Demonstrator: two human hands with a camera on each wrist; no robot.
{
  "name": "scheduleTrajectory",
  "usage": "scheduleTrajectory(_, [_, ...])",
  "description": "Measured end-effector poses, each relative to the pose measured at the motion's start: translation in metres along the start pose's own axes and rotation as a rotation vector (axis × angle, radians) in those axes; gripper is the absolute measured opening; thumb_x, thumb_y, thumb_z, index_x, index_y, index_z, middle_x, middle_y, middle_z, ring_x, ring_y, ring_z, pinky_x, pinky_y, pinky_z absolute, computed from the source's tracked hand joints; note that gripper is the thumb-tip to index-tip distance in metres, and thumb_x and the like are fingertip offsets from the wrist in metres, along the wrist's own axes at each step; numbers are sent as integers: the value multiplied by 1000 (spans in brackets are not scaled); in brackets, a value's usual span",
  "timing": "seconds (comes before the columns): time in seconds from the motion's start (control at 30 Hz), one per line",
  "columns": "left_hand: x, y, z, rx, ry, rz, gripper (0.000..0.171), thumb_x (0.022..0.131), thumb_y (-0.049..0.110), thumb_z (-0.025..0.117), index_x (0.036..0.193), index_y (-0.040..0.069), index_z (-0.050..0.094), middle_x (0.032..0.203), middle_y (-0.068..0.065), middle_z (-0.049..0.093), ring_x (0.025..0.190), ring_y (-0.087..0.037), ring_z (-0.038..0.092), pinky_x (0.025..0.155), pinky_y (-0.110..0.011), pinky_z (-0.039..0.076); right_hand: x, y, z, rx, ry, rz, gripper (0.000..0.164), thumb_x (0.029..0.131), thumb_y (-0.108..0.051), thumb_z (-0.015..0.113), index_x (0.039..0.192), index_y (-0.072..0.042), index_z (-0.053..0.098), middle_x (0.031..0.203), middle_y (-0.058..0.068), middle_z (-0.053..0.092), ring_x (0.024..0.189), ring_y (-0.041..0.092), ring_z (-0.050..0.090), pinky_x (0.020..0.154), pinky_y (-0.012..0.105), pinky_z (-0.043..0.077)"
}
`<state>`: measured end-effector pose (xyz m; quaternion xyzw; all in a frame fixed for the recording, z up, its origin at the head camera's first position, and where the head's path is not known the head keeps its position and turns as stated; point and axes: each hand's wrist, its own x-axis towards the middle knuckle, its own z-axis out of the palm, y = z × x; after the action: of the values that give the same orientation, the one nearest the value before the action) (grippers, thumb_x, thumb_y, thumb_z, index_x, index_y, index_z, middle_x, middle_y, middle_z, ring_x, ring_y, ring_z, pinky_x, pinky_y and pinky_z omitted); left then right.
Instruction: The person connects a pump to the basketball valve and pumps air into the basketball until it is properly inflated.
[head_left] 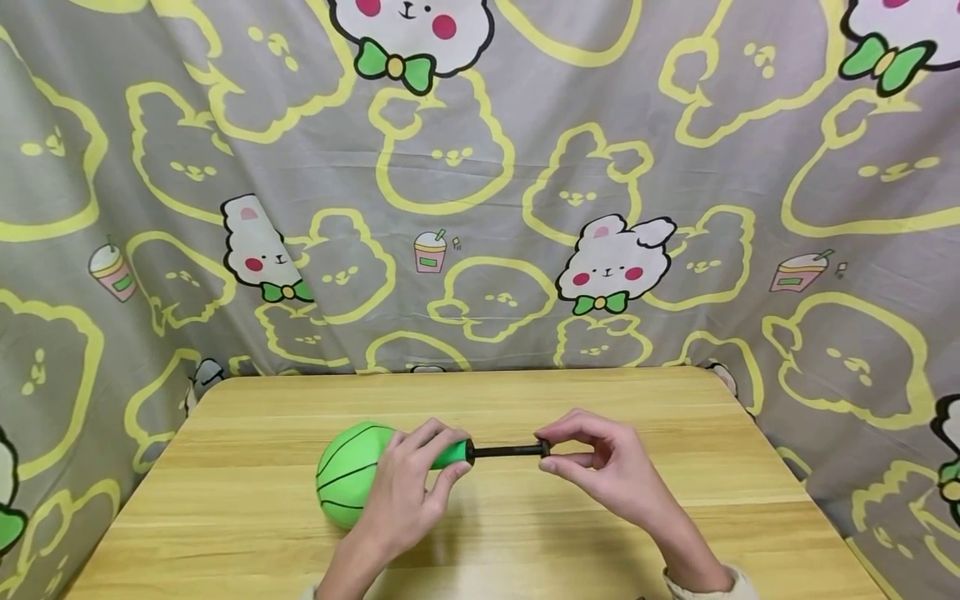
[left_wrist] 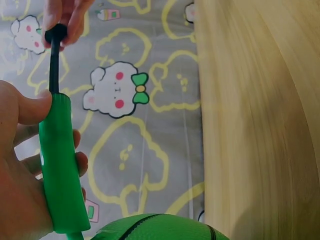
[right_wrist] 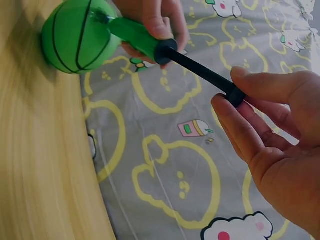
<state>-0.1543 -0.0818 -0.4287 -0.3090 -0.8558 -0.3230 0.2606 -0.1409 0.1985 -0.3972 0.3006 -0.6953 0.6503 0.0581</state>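
A green ball point(head_left: 347, 473) with black seam lines sits at the left of the wooden table, partly hidden behind my left hand point(head_left: 408, 487). That hand grips the green barrel of a small hand pump point(left_wrist: 61, 165), its fingers and thumb curled round it. In the right wrist view the pump's near end meets the ball point(right_wrist: 75, 37). The black rod point(head_left: 508, 451) stands drawn out of the barrel toward the right. My right hand point(head_left: 611, 467) pinches the black knob at the rod's end between thumb and fingers.
The pale wooden table point(head_left: 675, 533) spreads under both hands. Behind it and at both sides hangs a grey curtain point(head_left: 480, 333) printed with yellow outlines and white rabbits, close to the table's far edge.
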Motion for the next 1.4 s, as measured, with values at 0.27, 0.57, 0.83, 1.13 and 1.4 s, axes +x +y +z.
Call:
scheduleTrajectory(0.27, [-1, 5, 3, 24, -1, 18, 20, 96, 31, 72, 113, 22, 72, 103, 13, 64, 92, -4, 63, 79, -32, 41, 1, 6, 18, -25, 19, -27, 28, 85, 8, 78, 110, -1, 73, 105, 24, 68, 100, 25, 70, 77, 42, 59])
scheduleTrajectory(0.57, [-1, 9, 5, 35, -5, 32, 20, 96, 31, 71, 113, 22, 72, 104, 12, 64, 90, -4, 63, 79, -32, 41, 1, 13, 31, -16, 24, -66, 28, 86, 9, 76, 113, 1, 72, 105, 25, 67, 101, 24, 70, 77, 42, 59])
scheduleTrajectory(0.83, [-2, 13, 9, 31, -35, 31, 19, 97, 32, 70, 114, 22, 72, 105, 12, 63, 90, -4, 62, 80, -33, 41, 1, 19, 41, -22, 34, -41, 27, 86, 5, 78, 112, -2, 74, 106, 21, 69, 100, 24, 71, 77, 40, 59])
scheduleTrajectory(1.13, [-1, 13, 7, -23, -71, 6, 20, 97, 33, 70, 115, 23, 72, 104, 15, 61, 90, -2, 60, 83, -34, 43, 1, 15, 42, -17, 1, 36, 25, 89, 1, 78, 111, -9, 72, 110, 11, 68, 105, 28, 69, 81, 40, 59])
scheduleTrajectory(1.4, [-1, 7, 3, -33, -70, 5, 22, 97, 35, 71, 116, 24, 72, 105, 15, 62, 93, -3, 61, 84, -34, 44, 1, 9, 33, -49, -20, 33, 25, 89, 2, 77, 111, -9, 69, 112, 11, 66, 105, 27, 68, 79, 40, 60])
